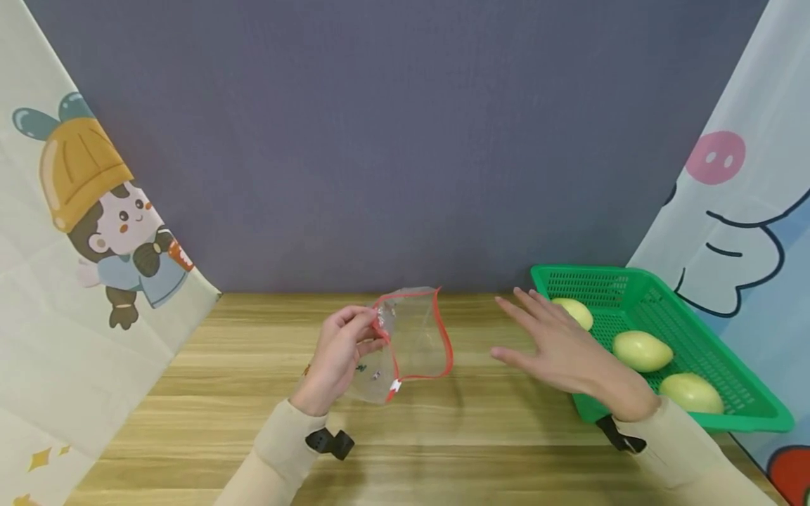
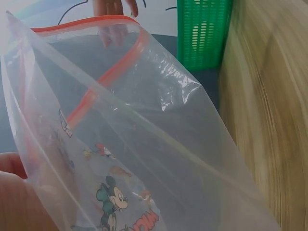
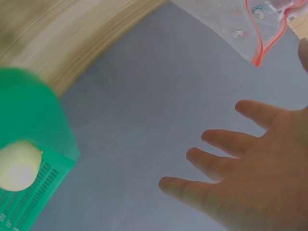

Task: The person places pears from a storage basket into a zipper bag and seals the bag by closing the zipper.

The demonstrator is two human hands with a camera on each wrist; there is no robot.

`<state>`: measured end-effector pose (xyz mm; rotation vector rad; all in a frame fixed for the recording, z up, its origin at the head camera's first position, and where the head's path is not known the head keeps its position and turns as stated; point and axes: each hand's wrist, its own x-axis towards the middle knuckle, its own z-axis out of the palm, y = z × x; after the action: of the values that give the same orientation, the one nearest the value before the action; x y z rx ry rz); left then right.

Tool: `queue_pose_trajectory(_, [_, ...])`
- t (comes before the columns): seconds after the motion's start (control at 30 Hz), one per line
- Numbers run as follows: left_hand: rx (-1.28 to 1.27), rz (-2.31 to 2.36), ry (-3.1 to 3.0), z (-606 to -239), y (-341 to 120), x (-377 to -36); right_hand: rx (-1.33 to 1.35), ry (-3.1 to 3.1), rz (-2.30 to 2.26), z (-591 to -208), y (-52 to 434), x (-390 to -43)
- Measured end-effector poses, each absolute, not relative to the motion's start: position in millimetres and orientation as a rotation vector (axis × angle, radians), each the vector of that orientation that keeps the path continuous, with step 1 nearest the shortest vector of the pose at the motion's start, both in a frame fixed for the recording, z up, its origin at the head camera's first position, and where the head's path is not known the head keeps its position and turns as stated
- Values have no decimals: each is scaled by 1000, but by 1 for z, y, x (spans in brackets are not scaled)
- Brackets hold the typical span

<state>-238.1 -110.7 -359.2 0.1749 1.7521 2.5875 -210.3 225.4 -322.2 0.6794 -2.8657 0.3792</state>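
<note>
My left hand (image 1: 339,350) pinches the rim of a clear zip bag (image 1: 414,337) between thumb and fingers. The bag's mouth, edged with a red zip strip and a white slider (image 1: 395,385), gapes toward the right. Cartoon prints (image 2: 114,199) mark its side in the left wrist view, and no contents show through the film. Between the bag and the green basket, my right hand (image 1: 563,344) hovers with fingers spread and nothing in it. Three pale yellow-green oval fruits (image 1: 642,351) lie in a row inside the basket (image 1: 747,383).
The basket stands at the right end of the wooden table (image 1: 209,414). A dark grey panel (image 1: 405,140) rises along the table's back edge. Cartoon-printed cloths hang at the left and right sides.
</note>
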Motion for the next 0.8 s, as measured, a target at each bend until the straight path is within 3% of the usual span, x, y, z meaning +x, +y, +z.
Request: queue_pose_trajectory(0.8, [174,2600,1743,-356,-120,-236,552,-2925,392,-325,255,-208])
